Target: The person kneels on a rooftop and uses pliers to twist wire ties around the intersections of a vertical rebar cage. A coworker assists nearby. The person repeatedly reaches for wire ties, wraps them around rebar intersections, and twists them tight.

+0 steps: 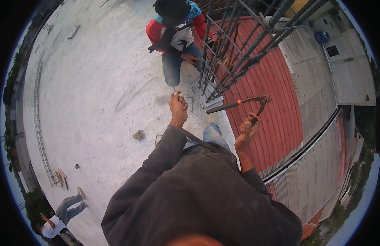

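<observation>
My right hand [248,132] is closed around one handle of a pair of pincers [250,100]. These are dark, with orange bands, and spread wide apart; the free handle reaches left, toward the foot of an upright rebar cage [239,49]. My left hand [178,107] is raised over the pale slab with its fingers curled together. Whatever they pinch is too small to make out. A thin bent metal rod [193,105] shows just right of that hand. Beyond it kneels a co-worker [177,37] in a red, white and blue top, beside the cage.
The pale concrete slab [96,82] ends at the right, above a red corrugated roof [268,135]. A stone-like lump [138,134] lies left of me. Farther left are a long rebar cage [39,123], wood pieces [62,178] and another person [63,213].
</observation>
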Demonstrator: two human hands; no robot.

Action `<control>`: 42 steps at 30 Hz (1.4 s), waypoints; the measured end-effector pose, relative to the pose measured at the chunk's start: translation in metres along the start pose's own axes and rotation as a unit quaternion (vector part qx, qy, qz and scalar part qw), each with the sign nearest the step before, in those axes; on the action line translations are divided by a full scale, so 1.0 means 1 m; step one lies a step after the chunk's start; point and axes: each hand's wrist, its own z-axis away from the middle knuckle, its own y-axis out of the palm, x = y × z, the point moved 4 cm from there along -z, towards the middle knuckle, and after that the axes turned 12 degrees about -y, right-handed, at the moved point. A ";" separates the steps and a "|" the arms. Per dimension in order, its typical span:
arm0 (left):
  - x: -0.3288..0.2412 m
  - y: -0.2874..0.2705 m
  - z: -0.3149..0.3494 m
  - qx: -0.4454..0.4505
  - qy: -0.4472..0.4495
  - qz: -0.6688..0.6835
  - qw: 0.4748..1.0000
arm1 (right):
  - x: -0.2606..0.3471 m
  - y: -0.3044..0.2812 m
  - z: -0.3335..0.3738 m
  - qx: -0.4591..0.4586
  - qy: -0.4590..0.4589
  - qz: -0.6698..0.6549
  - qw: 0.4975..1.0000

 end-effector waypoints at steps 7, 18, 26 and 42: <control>-0.039 -0.121 -0.018 -0.074 -0.041 0.059 0.995 | 0.035 0.029 -0.028 0.106 0.076 -0.344 0.930; 0.017 -0.209 -0.029 -0.146 -0.124 0.032 0.981 | -0.186 0.019 0.045 0.352 0.276 0.232 0.864; 0.106 -0.241 -0.190 -0.018 -0.098 0.114 0.989 | -0.545 0.036 0.180 0.668 0.272 0.269 0.638; 0.191 -0.227 -0.350 0.037 -0.046 -0.127 0.990 | -0.802 0.084 0.158 0.759 -0.302 0.148 0.558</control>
